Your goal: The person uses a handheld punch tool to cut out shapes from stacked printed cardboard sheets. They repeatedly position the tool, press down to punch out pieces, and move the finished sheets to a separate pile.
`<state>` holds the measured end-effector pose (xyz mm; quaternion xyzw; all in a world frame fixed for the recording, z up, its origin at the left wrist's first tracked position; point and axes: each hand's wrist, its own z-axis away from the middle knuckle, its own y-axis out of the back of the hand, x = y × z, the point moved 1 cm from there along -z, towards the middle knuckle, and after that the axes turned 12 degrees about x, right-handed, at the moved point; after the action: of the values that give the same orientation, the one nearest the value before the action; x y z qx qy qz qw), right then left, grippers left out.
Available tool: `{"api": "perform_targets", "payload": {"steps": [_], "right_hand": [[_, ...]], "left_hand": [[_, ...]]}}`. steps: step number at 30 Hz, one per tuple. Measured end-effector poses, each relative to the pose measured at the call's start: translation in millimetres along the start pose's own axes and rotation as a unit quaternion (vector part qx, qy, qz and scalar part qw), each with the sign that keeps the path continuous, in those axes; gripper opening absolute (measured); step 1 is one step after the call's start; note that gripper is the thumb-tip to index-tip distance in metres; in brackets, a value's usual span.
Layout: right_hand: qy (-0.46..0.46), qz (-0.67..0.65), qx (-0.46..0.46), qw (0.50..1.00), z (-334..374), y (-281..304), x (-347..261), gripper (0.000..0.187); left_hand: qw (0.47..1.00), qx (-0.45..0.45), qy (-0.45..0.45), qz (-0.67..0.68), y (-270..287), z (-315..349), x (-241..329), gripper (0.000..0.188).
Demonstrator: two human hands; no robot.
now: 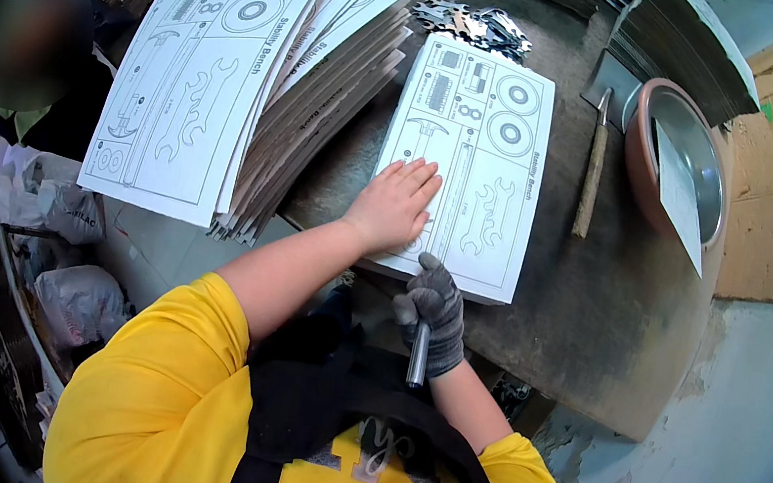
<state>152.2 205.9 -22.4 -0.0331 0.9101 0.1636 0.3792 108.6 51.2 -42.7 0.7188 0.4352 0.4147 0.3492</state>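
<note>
In front of me on the dark table lies a flat white printed box [462, 168] with line drawings of tools. My left hand [395, 205], bare, rests flat on its lower left part with the fingers stretched out. By the box's near edge is my right hand [439, 311], in a grey striped knit glove. It is closed round a shiny metal rod [418, 358], whose end sticks out below toward me; the rod's other end is hidden in the fist.
A tall leaning stack of similar printed boxes [202, 74] stands left. Small metal wrenches [473, 27] are heaped beyond the box. To the right are a wooden-handled tool [594, 173], a round basin [652, 171] holding a white card, and a cardboard stack [685, 46]. Another person is far left.
</note>
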Motion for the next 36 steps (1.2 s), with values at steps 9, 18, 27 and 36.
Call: {"api": "perform_targets", "payload": {"steps": [9, 18, 27, 36], "right_hand": [[-0.282, -0.29, 0.328, 0.853, -6, 72, -19, 0.037], [-0.238, -0.301, 0.383, 0.841, 12, 117, -31, 0.034], [-0.173, -0.324, 0.418, 0.831, -1, 143, -37, 0.031], [-0.227, -0.36, 0.361, 0.83, -22, 109, -10, 0.03]], "left_hand": [[0.984, -0.016, -0.13, 0.124, 25, 31, 41, 0.06], [0.983, -0.063, -0.173, -0.023, 28, 22, 65, 0.048], [0.98, 0.167, -0.092, -0.056, 170, -4, 81, 0.044], [0.963, 0.19, 0.124, -0.143, 281, 88, -39, 0.037]]}}
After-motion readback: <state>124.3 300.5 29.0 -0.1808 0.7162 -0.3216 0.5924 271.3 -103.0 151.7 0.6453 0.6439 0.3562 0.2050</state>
